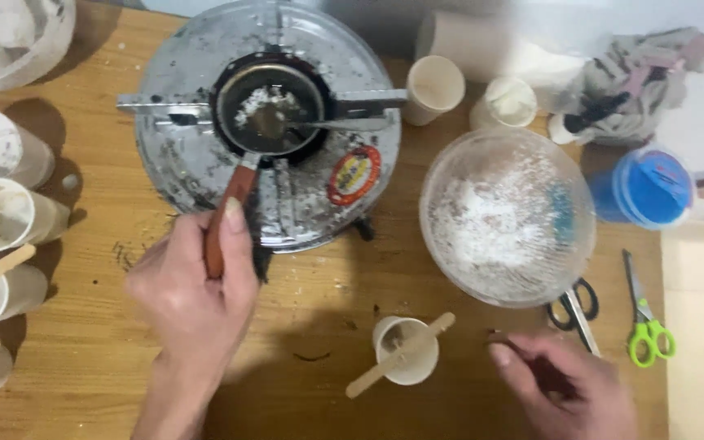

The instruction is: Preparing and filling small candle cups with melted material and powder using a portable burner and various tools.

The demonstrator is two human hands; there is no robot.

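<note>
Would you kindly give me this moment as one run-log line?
left hand: grips small pan's handle | small pan: on stove, white flakes inside | right hand: on table near black scissors

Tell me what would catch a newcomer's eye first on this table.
First, the round metal stove at top centre, with a small blackened pot on it holding white flakes and a spoon; the left hand grips the pot's reddish handle. Next, the clear bowl of white flakes at right. The right hand rests at bottom right, near a small cup with a wooden stick and bright green scissors.
</note>
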